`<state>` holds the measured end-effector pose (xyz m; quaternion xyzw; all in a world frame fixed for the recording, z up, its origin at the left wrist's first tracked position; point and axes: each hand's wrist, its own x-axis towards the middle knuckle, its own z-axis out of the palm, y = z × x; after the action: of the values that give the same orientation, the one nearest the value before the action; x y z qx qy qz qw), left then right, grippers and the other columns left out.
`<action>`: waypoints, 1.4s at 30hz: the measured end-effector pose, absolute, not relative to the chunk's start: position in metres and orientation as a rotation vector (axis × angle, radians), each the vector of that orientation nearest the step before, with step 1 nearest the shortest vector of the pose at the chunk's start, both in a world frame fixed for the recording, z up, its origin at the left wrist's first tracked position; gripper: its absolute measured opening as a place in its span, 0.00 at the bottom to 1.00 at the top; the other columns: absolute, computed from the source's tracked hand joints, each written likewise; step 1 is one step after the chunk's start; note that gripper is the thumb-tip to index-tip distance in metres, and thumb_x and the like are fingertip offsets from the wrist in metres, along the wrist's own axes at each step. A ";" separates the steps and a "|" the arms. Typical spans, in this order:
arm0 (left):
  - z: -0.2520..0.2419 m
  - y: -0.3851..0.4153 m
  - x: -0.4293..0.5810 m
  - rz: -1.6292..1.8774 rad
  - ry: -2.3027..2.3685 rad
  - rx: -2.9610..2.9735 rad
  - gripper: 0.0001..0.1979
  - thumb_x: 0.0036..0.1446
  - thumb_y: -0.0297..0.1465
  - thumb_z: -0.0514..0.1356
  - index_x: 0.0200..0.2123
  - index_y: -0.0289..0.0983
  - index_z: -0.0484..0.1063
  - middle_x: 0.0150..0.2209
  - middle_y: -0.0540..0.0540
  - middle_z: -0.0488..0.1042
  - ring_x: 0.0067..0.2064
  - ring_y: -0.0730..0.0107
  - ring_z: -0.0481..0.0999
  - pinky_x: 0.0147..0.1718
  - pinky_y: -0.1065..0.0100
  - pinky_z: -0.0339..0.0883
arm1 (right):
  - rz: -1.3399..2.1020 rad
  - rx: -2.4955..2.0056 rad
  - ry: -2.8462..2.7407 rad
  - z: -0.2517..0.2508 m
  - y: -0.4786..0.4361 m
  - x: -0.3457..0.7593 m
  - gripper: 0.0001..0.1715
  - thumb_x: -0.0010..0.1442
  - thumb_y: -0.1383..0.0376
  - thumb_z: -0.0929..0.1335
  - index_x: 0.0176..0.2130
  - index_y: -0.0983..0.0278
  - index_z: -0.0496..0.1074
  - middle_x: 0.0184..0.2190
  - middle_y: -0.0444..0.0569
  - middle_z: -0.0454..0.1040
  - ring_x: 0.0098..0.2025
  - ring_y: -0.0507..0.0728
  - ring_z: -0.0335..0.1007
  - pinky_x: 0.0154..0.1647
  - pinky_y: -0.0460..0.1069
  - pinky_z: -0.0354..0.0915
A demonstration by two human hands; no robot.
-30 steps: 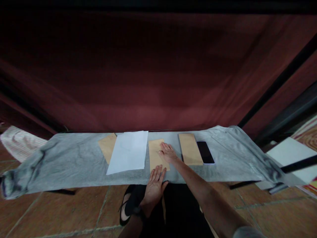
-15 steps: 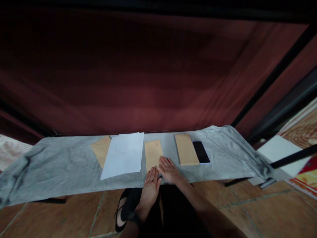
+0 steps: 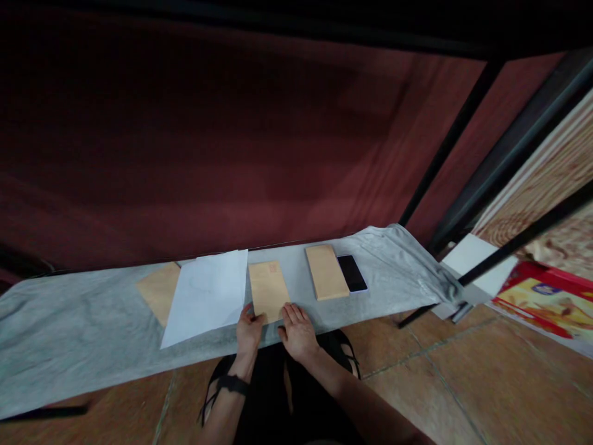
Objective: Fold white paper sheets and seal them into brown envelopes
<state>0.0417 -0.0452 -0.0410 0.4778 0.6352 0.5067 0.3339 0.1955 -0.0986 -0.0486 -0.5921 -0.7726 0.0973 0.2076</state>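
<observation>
A brown paper envelope (image 3: 269, 287) with a reddish printed mark near its top edge lies in front of me on a grey cloth. My left hand (image 3: 249, 330) is at its lower left corner, fingers curled at the side edge and thumb on the near edge, pinching it. On the lower right corner rests my right hand (image 3: 299, 330), its fingers stretched out flat and the thumb apart. White paper sheets (image 3: 204, 293) lie just left of the envelope, partly over another brown envelope (image 3: 160, 287).
Right of my hands are a stack of brown envelopes (image 3: 327, 272) and a dark-screened phone (image 3: 352, 273). The grey cloth (image 3: 92, 327) covers a narrow bench. A dark red panel (image 3: 259, 154) rises behind it. A red box (image 3: 546, 303) stands at the right.
My hands have moved apart from lying side by side at the envelope's near end. The left now grips the left corner; the right lies at the right corner. The view has turned right.
</observation>
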 end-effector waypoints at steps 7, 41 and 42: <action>0.004 -0.061 0.093 1.253 1.337 1.269 0.34 0.55 0.49 0.62 0.59 0.32 0.70 0.34 0.44 0.80 0.34 0.65 0.80 0.36 0.64 0.75 | 0.855 -1.536 -1.322 -0.027 -0.075 0.211 0.17 0.66 0.64 0.63 0.52 0.62 0.75 0.53 0.57 0.76 0.55 0.64 0.72 0.59 0.58 0.67; -0.037 -0.099 0.056 1.009 1.386 1.818 0.14 0.63 0.36 0.54 0.41 0.41 0.80 0.42 0.44 0.82 0.46 0.61 0.81 0.51 0.57 0.75 | 1.446 -1.326 -0.465 -0.043 -0.060 0.315 0.22 0.65 0.51 0.65 0.29 0.64 0.73 0.32 0.56 0.82 0.30 0.55 0.78 0.34 0.49 0.74; -0.036 -0.099 0.054 1.017 1.405 1.811 0.14 0.63 0.36 0.54 0.41 0.41 0.80 0.42 0.44 0.82 0.46 0.61 0.81 0.51 0.57 0.75 | 1.445 -1.331 -0.468 -0.044 -0.060 0.315 0.22 0.65 0.51 0.65 0.29 0.64 0.73 0.32 0.56 0.82 0.30 0.55 0.78 0.35 0.49 0.74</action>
<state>0.0541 -0.0993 -0.0360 0.6861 0.5325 0.3855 0.3117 0.3154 -0.0596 -0.0437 -0.5579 -0.1964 0.6059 0.5321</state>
